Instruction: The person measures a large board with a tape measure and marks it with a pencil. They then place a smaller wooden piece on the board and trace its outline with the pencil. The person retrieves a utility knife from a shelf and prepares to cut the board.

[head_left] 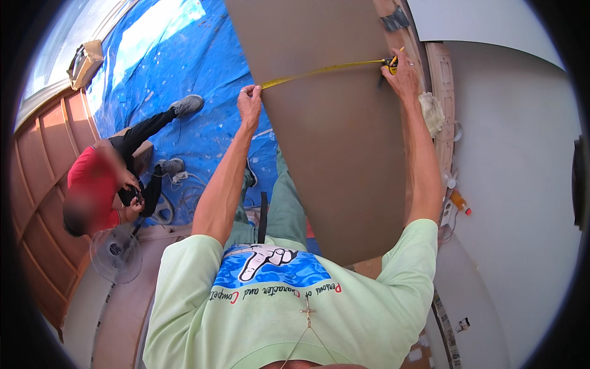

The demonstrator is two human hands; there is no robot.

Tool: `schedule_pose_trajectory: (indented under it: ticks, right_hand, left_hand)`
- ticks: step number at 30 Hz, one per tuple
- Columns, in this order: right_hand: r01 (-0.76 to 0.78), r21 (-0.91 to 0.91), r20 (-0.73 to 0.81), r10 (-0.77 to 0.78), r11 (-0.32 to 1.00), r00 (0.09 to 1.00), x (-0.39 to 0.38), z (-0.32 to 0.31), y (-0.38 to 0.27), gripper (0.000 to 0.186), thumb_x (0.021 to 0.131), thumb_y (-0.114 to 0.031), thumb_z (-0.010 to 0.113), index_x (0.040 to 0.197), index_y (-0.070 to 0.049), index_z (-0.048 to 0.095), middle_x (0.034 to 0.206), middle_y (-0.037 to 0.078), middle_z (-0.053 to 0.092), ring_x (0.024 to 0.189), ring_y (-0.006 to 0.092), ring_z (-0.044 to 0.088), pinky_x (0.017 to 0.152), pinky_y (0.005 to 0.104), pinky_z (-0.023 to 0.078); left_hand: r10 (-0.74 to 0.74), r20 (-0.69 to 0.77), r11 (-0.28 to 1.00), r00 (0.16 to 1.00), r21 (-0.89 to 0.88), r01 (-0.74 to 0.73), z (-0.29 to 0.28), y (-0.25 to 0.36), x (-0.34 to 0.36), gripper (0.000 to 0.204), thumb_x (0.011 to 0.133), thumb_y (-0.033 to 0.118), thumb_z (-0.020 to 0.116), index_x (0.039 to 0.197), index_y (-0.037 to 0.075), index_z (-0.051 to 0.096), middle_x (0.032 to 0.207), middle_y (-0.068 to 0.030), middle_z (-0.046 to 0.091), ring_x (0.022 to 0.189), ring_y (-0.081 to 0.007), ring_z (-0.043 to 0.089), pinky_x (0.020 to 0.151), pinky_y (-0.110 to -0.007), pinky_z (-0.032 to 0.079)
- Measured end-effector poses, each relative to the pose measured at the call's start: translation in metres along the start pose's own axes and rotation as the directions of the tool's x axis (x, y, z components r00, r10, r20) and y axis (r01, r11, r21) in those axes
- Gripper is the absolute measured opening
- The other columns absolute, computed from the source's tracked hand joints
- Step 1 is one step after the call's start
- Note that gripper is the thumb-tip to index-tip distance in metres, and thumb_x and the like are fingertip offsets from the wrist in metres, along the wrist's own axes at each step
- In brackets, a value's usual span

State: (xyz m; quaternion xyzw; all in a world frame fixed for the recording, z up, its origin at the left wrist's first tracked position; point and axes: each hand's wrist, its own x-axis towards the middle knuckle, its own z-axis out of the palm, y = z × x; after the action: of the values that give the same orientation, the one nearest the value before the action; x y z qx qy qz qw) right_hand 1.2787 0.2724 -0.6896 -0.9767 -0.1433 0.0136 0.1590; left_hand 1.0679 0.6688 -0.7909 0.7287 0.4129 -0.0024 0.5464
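A yellow tape measure blade [326, 69] is stretched across a large flat brown board [341, 141]. Its end is pinched in the fingers of my left hand [249, 106], at the board's left edge. At the right edge, my right hand [403, 77] is closed on the dark and yellow tape measure case [392, 63]. A thin yellow-orange stick, probably a pencil [402, 49], pokes up from the fingers of that same hand. Part of the case is hidden by the fingers.
Blue tarp [178, 61] covers the floor on the left. A person in a red top [92, 178] sits there, near a clear-bladed fan [115, 249]. A whitish cloth [432, 114] hangs beside my right forearm; an orange bottle [458, 200] lies farther right. A cardboard box [86, 64] stands far left.
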Motion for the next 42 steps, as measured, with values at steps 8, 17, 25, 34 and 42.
schedule_pose_trajectory:
  ticks: [8, 17, 25, 34, 42]
  right_hand:
    - [-0.008, 0.266, -0.132, 0.045, 0.964, 0.990, 0.008, -0.037, 0.004, 0.040, 0.090, -0.033, 0.069, 0.122, -0.011, 0.061, 0.078, 0.006, 0.067, 0.076, 0.0223, 0.065, 0.073, 0.0367, 0.051]
    - [-0.269, 0.621, 0.308, 0.086, 0.736, 0.948, -0.004, -0.020, -0.003, 0.016, 0.091, -0.019, 0.064, 0.094, -0.003, 0.066, 0.078, 0.001, 0.065, 0.073, 0.0094, 0.059, 0.068, 0.0269, 0.049]
    - [-0.107, 0.540, 0.181, 0.008, 0.835, 0.983, -0.002, 0.000, 0.002, 0.021, 0.089, -0.021, 0.066, 0.098, -0.003, 0.065, 0.090, 0.010, 0.073, 0.088, 0.0217, 0.072, 0.078, 0.0333, 0.055]
    - [-0.090, 0.520, 0.131, 0.025, 0.849, 0.991, -0.006, 0.010, 0.004, 0.020, 0.089, -0.024, 0.065, 0.098, -0.006, 0.065, 0.088, 0.010, 0.072, 0.085, 0.0244, 0.072, 0.075, 0.0343, 0.055]
    - [-0.050, 0.490, 0.087, 0.008, 0.870, 0.996, -0.008, 0.014, 0.003, 0.021, 0.089, -0.026, 0.064, 0.098, -0.006, 0.066, 0.088, 0.011, 0.071, 0.082, 0.0267, 0.071, 0.073, 0.0367, 0.054]
  left_hand:
    - [-0.022, -0.040, 1.000, 0.999, 0.021, 0.022, 0.001, 0.000, 0.002, 0.033, 0.092, 0.028, 0.067, 0.108, -0.001, 0.067, 0.093, -0.0130, 0.071, 0.085, -0.0218, 0.066, 0.078, -0.035, 0.052]
    - [0.000, -0.005, 0.997, 1.000, 0.071, 0.001, -0.002, 0.001, 0.006, 0.033, 0.094, 0.027, 0.066, 0.110, -0.002, 0.065, 0.094, -0.0122, 0.070, 0.085, -0.0206, 0.065, 0.077, -0.034, 0.051]
    - [-0.023, 0.011, 0.999, 1.000, 0.038, 0.023, -0.001, -0.006, 0.009, 0.030, 0.097, 0.024, 0.064, 0.110, -0.003, 0.062, 0.091, -0.0079, 0.068, 0.079, -0.0131, 0.061, 0.070, -0.028, 0.049]
    - [-0.013, 0.014, 0.999, 1.000, 0.033, 0.013, -0.002, -0.006, 0.010, 0.030, 0.097, 0.023, 0.064, 0.110, -0.003, 0.061, 0.091, -0.0078, 0.067, 0.079, -0.0131, 0.060, 0.070, -0.028, 0.049]
    - [-0.022, 0.017, 0.999, 1.000, 0.024, 0.021, -0.004, -0.005, 0.010, 0.032, 0.093, 0.026, 0.066, 0.109, -0.002, 0.066, 0.093, -0.0121, 0.070, 0.086, -0.0196, 0.065, 0.077, -0.034, 0.051]
